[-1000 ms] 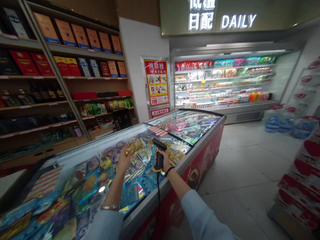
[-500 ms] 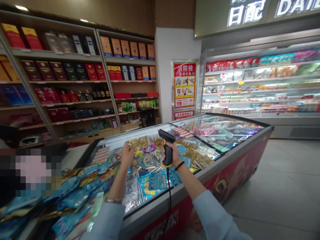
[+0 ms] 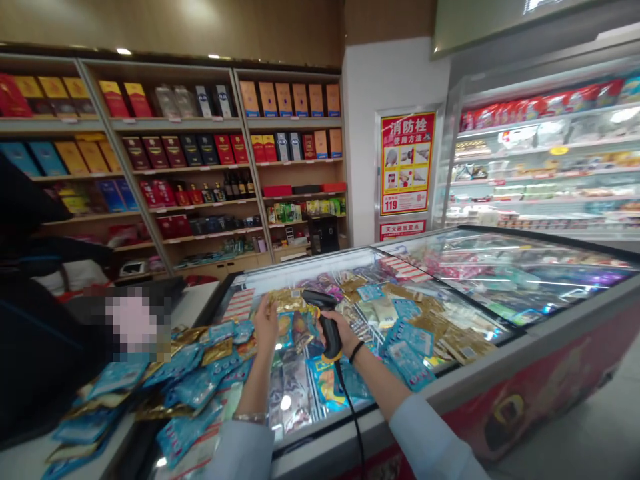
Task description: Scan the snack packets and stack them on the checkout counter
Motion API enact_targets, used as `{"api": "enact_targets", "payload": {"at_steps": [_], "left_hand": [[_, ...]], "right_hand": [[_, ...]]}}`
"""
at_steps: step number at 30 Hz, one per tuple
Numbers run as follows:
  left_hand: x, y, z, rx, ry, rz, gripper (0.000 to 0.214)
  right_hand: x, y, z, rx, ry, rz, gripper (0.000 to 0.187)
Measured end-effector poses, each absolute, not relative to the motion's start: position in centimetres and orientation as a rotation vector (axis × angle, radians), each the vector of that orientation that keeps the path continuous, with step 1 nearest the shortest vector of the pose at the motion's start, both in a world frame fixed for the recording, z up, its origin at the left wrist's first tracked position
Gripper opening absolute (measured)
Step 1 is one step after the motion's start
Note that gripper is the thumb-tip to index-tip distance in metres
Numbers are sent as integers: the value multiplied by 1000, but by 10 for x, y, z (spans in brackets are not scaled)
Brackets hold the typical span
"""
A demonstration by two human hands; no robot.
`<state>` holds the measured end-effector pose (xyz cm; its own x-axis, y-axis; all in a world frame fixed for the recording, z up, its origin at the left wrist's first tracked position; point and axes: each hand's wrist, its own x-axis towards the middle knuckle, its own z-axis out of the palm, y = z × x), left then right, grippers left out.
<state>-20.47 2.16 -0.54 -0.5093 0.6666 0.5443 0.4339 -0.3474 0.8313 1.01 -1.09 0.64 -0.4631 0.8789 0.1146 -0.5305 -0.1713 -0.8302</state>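
My right hand [image 3: 339,328] is closed around the grip of a black and yellow barcode scanner [image 3: 323,313], whose head points left and whose cable hangs down past the freezer rim. My left hand [image 3: 267,323] is raised over the open chest freezer [image 3: 500,373] and pinches a gold foil packet [image 3: 286,301] held up in front of the scanner head. Below both hands lie several gold, blue and silver snack packets [image 3: 400,327] inside the freezer.
A heap of blue and gold packets [image 3: 165,393] covers the freezer's left end. A person in dark clothing [image 3: 35,333] stands at the left. Shelves of boxed goods [image 3: 200,153] line the back wall. An open chiller [image 3: 545,160] stands at the right, beside a red fire notice [image 3: 406,163].
The view has swung left, bringing the person and the packet heap into sight. My hands stayed together over the freezer, the scanner still aimed at the gold packet.
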Motion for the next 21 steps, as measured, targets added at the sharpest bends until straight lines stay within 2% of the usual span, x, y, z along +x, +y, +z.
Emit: {"api": "enact_targets", "payload": {"at_steps": [7, 21], "left_hand": [[-205, 18, -10, 1438, 1782, 1976, 40], [-210, 10, -5, 1445, 1755, 1996, 44]], "right_hand": [[8, -6, -8, -454, -1061, 1846, 29], [19, -13, 2, -410, -1030, 1839, 30]]}}
